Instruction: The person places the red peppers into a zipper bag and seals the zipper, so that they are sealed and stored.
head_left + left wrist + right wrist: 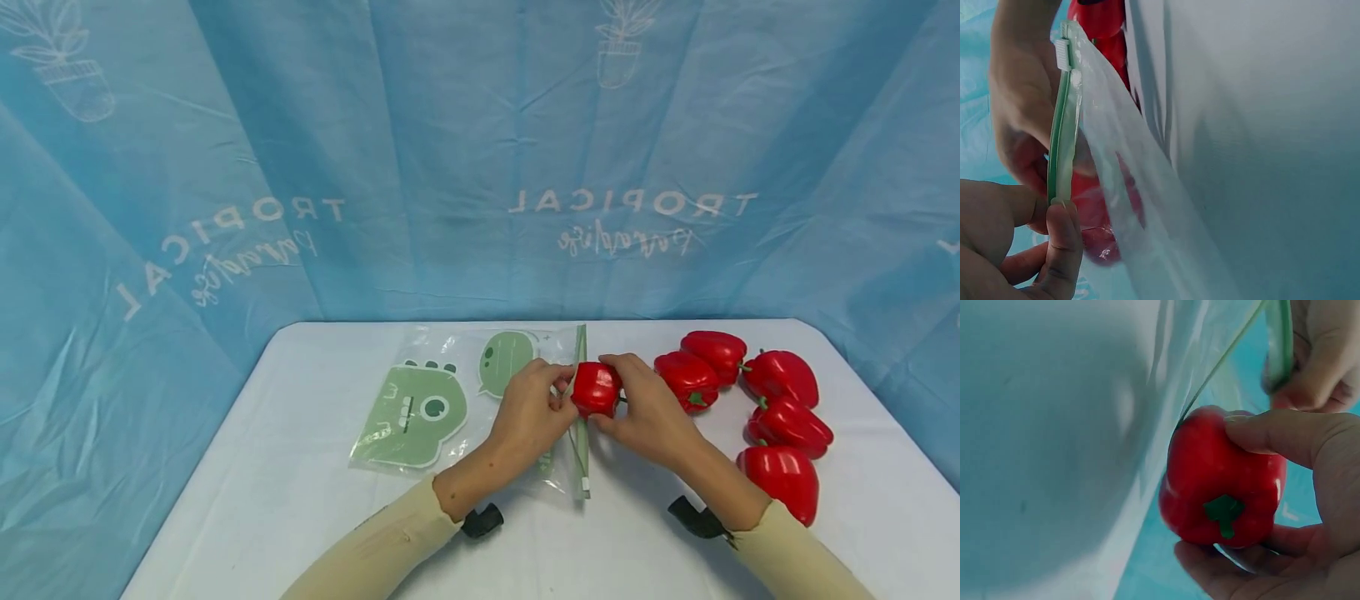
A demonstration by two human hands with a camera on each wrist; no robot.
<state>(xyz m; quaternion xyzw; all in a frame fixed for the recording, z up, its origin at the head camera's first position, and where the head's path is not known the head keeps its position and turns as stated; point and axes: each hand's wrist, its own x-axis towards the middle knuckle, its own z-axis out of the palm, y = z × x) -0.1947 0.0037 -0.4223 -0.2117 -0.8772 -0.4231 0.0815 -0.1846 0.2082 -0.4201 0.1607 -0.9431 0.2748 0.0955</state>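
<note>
My right hand (pixel 651 410) grips a glossy red bell pepper (pixel 596 389), thumb on one side and fingers on the other. Its green stem (pixel 1225 512) faces the right wrist camera. With thumb and fingers my left hand (pixel 528 408) pinches the green-edged opening of a clear zip bag (pixel 468 446). The bag lies on the table and bears green cartoon prints. In the left wrist view its white slider (pixel 1062 55) sits at one end of the green zip strip. The pepper is right at the bag's mouth, and clear plastic overlaps it in that view.
Several more red bell peppers (pixel 782 482) lie in a loose curve on the right of the white table (pixel 247 500). A blue curtain (pixel 450 167) with mirrored lettering hangs behind the table's far edge. Black straps (pixel 482 522) show at the wrists.
</note>
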